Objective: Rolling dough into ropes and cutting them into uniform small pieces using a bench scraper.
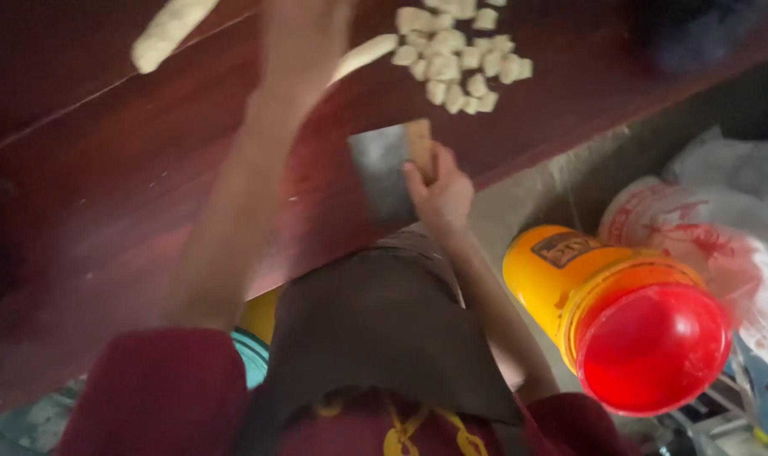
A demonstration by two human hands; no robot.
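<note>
**Dough Cutting at a Dark Red Table**

The right hand point(439, 190) was wrapped around the wooden handle of a flat metal dough scraper point(384, 169) at the edge of the dark red wooden table point(105, 194). The left hand point(304, 34) reached toward twelve o'clock, touching a pale rolled dough rope point(363, 57); its fingers were blurred, so I could not tell their spread. Small cut dough pieces point(456, 55) lay heaped at one o'clock. A yellow plastic bucket with a red lid point(620, 317) stood at four o'clock.

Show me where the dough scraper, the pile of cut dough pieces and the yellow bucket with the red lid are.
dough scraper point(382, 169), head view, on its flat metal blade below the wooden handle.
pile of cut dough pieces point(453, 57), head view, on the middle of the heap.
yellow bucket point(561, 274), head view, on its yellow side wall.
</note>
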